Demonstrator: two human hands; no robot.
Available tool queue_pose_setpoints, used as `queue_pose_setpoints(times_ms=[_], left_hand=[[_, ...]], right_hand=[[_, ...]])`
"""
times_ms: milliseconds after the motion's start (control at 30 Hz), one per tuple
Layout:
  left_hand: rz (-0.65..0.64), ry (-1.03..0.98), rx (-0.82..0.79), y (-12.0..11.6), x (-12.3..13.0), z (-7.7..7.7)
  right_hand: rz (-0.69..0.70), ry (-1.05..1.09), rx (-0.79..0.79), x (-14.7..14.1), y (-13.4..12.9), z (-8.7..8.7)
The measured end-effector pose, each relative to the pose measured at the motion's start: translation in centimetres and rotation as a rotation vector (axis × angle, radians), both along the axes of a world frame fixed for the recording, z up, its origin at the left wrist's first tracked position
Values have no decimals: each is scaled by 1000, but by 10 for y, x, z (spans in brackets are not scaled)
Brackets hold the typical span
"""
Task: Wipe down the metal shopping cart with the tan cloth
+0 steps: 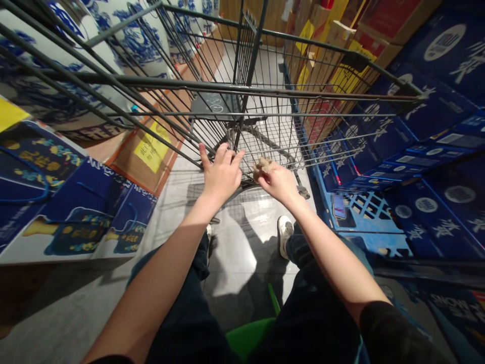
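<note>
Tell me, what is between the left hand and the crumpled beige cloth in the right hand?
In the head view, only a narrow gap separates the left hand from the cloth; the wire cart shows behind it.

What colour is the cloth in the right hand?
Beige; the cloth shows in the head view.

Patterned jars (138, 40) stood near a yellow sign (153, 146); opposite, a phone (339, 207) rested on a blue crate (373, 239) beside navy boxes (426, 205).
</note>
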State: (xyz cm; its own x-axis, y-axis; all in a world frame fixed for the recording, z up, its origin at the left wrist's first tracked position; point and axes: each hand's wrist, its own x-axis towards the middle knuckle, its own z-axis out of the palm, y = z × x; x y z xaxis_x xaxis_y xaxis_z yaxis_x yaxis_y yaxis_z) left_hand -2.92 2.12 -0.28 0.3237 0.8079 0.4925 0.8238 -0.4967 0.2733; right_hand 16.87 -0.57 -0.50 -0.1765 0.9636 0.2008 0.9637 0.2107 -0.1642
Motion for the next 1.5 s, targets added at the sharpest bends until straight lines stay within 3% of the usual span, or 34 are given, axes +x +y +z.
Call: queue_pose_setpoints(times_ms=[133,267,467,733,867,1067,1267,1500], left_hand=[[3,-5,-14,0,0,1],[-17,-37,-13,0,0,0],[-10,-47,13,2,0,-3],[16,3,-13,0,0,1],[19,-7,-42,-1,0,2],[20,-17,-21,0,1,1],[18,-27,-15,1,1,-1],[34,1,18,2,0,-2]], right_hand=[[-84,88,268,27,-3,5],[-70,141,468,40,-3,-3],[51,35,257,21,4,-35],[-8,14,94,23,-2,-64],[-27,33,90,28,-3,-65],[-41,19,42,27,0,-52],[6,68,150,19,1,-38],[-31,50,45,21,4,-48]])
